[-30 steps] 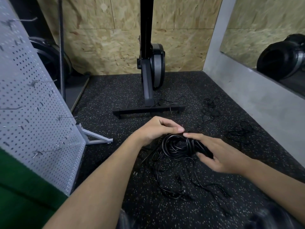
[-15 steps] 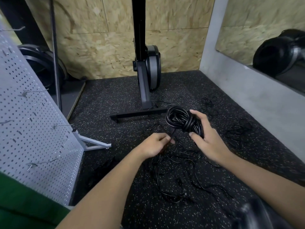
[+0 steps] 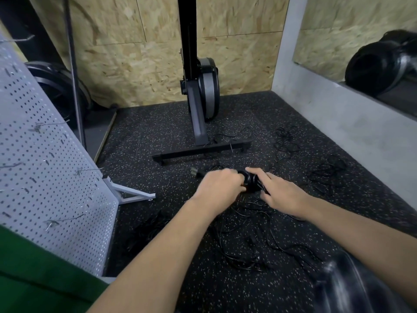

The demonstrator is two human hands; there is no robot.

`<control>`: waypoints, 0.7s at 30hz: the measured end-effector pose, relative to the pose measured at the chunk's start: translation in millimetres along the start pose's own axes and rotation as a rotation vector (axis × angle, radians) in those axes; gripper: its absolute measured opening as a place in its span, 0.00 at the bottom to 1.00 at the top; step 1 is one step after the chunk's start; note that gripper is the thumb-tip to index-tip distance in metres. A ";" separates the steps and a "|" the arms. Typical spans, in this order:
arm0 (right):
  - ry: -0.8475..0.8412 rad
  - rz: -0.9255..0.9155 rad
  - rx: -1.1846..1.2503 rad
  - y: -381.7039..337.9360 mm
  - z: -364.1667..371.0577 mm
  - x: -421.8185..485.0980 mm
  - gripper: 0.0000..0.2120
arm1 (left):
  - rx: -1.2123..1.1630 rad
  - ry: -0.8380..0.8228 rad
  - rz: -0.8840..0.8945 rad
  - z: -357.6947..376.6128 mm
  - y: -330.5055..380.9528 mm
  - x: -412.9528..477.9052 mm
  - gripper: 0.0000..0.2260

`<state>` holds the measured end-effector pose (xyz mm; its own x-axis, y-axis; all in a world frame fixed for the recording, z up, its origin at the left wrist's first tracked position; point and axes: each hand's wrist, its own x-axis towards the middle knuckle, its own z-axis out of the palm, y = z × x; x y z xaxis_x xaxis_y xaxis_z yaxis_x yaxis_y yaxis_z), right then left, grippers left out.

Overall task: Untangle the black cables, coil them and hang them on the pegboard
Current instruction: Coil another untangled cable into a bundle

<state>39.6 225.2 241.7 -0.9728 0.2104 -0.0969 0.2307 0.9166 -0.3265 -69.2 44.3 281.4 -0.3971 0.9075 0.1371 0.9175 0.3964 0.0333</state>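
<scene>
Black cable coil point(image 3: 251, 184), glossy loops, left hand point(image 3: 222, 188), right hand point(image 3: 283, 195), fingers point(image 3: 253, 171) clamped round it

Speckled black rubber floor point(image 3: 158, 136) meets chipboard wall point(image 3: 135, 64) and grey ledge point(image 3: 338, 123)

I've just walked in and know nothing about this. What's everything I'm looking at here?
coiled cable: one, black, held between both hands
floor mat: one, black with pale specks, under everything
loose cables: several, black, tangled on the floor mat below the hands and further right
pegboard: one, white, standing at the left
exercise machine: one, black and grey, upright at the back centre
left hand: one, grips the coiled cable's left side
right hand: one, grips the coiled cable's right side
</scene>
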 end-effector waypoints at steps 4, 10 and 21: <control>-0.155 -0.210 0.072 -7.4 -4.7 -14.0 0.31 | 0.056 0.250 0.075 -7.8 -25.4 -8.6 0.14; -0.087 -0.303 0.043 -22.7 -0.2 -20.7 0.34 | -0.516 0.226 -0.110 -1.8 -57.2 -13.5 0.17; 0.046 -0.472 0.062 -23.3 -2.4 -18.5 0.39 | -0.796 0.222 -0.249 -4.8 -60.8 -19.4 0.14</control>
<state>52.1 200.7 253.4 -0.9712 -0.2078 0.1163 -0.2368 0.8939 -0.3806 -117.2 1.9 281.4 -0.6513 0.7258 0.2211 0.5808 0.2894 0.7608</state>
